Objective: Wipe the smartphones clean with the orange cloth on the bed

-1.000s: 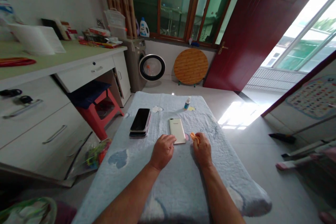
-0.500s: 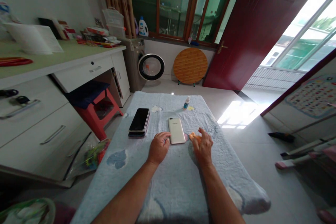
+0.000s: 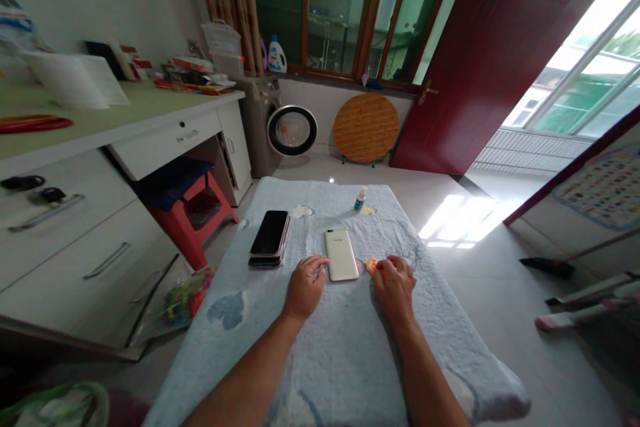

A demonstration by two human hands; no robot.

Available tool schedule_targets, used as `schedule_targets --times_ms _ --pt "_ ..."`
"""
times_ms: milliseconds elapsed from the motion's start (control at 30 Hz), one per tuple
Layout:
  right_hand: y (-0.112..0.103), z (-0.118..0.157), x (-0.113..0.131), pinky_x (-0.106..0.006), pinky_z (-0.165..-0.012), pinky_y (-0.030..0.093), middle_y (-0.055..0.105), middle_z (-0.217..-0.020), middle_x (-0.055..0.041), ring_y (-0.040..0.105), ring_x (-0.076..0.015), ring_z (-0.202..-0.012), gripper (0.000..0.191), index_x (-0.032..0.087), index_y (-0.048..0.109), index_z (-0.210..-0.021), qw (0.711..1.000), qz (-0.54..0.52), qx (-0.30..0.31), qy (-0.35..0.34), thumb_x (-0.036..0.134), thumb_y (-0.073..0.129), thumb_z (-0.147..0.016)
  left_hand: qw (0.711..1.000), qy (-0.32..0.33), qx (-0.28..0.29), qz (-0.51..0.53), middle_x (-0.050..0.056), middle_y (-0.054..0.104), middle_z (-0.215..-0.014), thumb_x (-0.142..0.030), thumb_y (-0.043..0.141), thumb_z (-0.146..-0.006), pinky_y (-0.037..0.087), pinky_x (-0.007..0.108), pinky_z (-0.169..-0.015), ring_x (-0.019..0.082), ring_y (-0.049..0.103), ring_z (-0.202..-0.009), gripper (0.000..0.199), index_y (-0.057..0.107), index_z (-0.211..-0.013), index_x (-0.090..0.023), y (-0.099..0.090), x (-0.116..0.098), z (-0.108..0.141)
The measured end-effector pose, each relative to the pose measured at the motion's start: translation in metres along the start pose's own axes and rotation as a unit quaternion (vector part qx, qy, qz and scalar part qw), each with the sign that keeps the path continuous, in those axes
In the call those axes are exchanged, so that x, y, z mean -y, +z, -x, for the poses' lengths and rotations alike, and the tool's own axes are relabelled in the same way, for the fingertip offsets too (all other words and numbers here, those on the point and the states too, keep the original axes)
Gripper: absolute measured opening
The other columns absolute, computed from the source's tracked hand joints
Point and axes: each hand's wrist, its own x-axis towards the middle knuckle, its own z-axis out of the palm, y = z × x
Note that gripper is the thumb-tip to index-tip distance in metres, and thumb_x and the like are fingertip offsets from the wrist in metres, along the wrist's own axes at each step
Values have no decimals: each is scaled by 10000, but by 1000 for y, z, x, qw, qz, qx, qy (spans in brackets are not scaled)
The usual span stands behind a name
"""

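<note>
A pale gold smartphone [image 3: 343, 255] lies back up on the cloth-covered table, its camera end away from me. My left hand [image 3: 306, 285] is at its lower left edge, curled fingertips and thumb against the side, steadying it. To the right of the phone, my right hand [image 3: 395, 285] pinches a small crumpled orange cloth [image 3: 371, 265] against the table; part of the cloth is hidden under the fingers. A stack of phones [image 3: 270, 235], the top one with a black screen up, sits left of my left hand. Farther back stands a small spray bottle [image 3: 360, 200] with a white top.
A light blue patterned cloth [image 3: 345, 360] covers the table. On the left are a white desk [image 3: 170, 130] and a red stool [image 3: 200, 213] with a dark top. Beyond the table are a washing machine with its round door [image 3: 293, 130] open and a round wooden tabletop [image 3: 367, 128].
My right hand has lowered and its fingers have closed on the orange cloth. The left hand stays at the phone's edge. The whole view has shifted slightly.
</note>
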Motion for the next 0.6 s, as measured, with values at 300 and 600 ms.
schedule_targets --times_ms 300,600 --pt "-4 -4 83 -409 -937 343 546 -1256 -146 475 -298 -1120 350 195 623 -1115 990 42 93 -94 431 558 -866 998 -26 -40 51 67 684 -1140 -140 449 -836 456 402 -1038 202 612 -1112 307 691 -1018 -192 -6 6 -8" --pt "22 -4 102 -381 -803 381 612 -1028 -157 539 -300 -926 300 174 611 -957 983 91 143 -69 414 620 -777 978 -118 -38 167 75 683 -1164 -168 454 -846 492 343 -983 180 649 -1063 364 628 -1165 -174 -4 19 -14"
